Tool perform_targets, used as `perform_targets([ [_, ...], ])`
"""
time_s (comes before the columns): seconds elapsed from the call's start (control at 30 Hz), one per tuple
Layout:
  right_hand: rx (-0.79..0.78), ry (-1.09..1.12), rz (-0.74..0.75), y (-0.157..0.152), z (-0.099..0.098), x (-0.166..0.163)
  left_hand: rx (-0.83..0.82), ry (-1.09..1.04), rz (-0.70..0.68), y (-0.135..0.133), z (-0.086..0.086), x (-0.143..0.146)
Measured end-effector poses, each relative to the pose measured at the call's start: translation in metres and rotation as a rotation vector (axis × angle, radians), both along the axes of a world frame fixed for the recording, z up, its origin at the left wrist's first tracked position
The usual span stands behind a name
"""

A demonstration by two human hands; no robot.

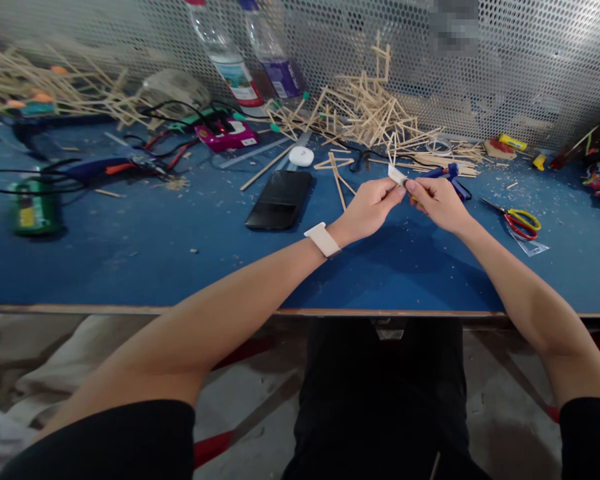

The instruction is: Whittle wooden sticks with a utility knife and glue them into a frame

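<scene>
Over the blue table, my left hand (373,205) and my right hand (439,203) meet with fingertips nearly together. A small white flat piece (397,175) sticks up from the pinched fingers of my left hand; its exact kind is unclear. My right hand is closed at the near end of that piece, where a bit of yellow shows beneath the fingers, mostly hidden. Just behind my right hand lies a blue tool (453,175), partly covered. Thin wooden sticks (336,179) rest behind my left hand.
A black phone (280,200) and white round case (301,157) lie left of my hands. Scissors (520,220) sit at the right on a clear set square (533,247). Behind are piled sticks (370,107), two bottles (235,77) and a magenta power strip (227,137); cables cross the left side.
</scene>
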State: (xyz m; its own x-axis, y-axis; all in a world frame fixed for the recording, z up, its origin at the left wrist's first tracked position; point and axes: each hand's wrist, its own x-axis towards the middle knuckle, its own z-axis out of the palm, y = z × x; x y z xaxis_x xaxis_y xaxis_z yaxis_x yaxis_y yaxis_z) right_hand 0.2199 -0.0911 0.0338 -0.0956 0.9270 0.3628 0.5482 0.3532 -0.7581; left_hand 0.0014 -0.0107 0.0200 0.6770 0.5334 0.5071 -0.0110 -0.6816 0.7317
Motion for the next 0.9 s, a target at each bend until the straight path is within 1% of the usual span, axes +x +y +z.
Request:
perform_targets([
  [0.13, 0.002, 0.006, -0.001, -0.0006, 0.0011, -0.0005, -0.002, 0.021, 0.021, -0.0028, 0.0018, -0.0014],
  [0.33, -0.007, -0.008, 0.011, -0.0001, 0.0001, -0.0008, -0.104, 0.076, -0.010, -0.0050, -0.0012, -0.0027],
  [0.5, -0.018, 0.006, 0.020, -0.0001, -0.0009, -0.0009, -0.103, 0.107, -0.008, -0.0039, -0.0017, -0.0034],
  [0.67, -0.026, 0.017, 0.020, -0.0020, 0.0006, -0.0013, -0.081, 0.082, 0.005, -0.0042, -0.0001, -0.0036],
  [0.9, -0.036, 0.016, 0.008, -0.0029, 0.0021, -0.0018, -0.092, 0.014, -0.025, -0.0016, -0.0023, -0.0010],
])
